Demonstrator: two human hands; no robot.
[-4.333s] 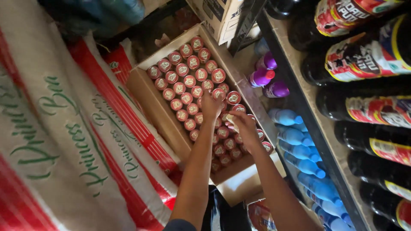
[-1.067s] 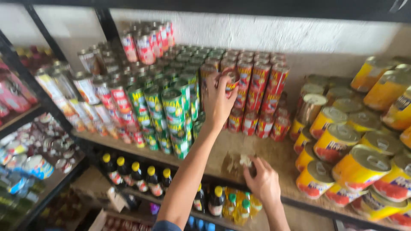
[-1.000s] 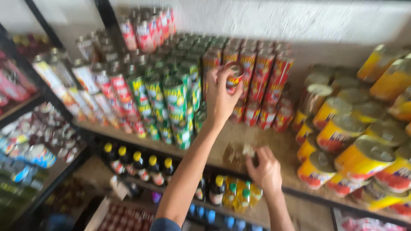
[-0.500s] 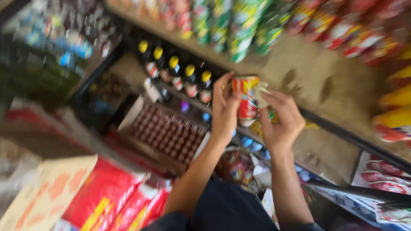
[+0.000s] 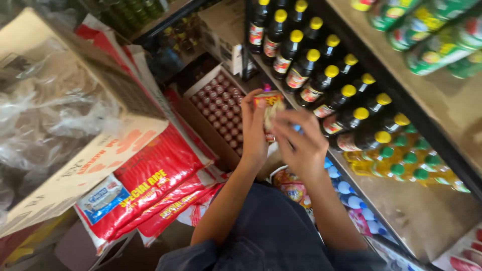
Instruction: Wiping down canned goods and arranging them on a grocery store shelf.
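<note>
My left hand (image 5: 253, 133) grips a small red and yellow can (image 5: 266, 100) in front of my body, above an open carton. My right hand (image 5: 301, 145) is blurred and presses against the can's right side, with something pale between its fingers and the can. I cannot tell what the pale thing is. Both forearms rise from my dark blue clothing (image 5: 271, 231) at the bottom of the view.
An open cardboard carton (image 5: 198, 88) of several small red-topped cans lies below. To the right, shelves hold dark bottles with yellow caps (image 5: 321, 75), green-capped bottles (image 5: 401, 163) and green cans (image 5: 432, 40). Red rice sacks (image 5: 160, 170) and a big box with plastic wrap (image 5: 65, 125) fill the left.
My left hand took a can off the upper shelf of cans and brought it down. My right hand left the shelf board and joined it. The view swung down to the lower shelves and the floor.
</note>
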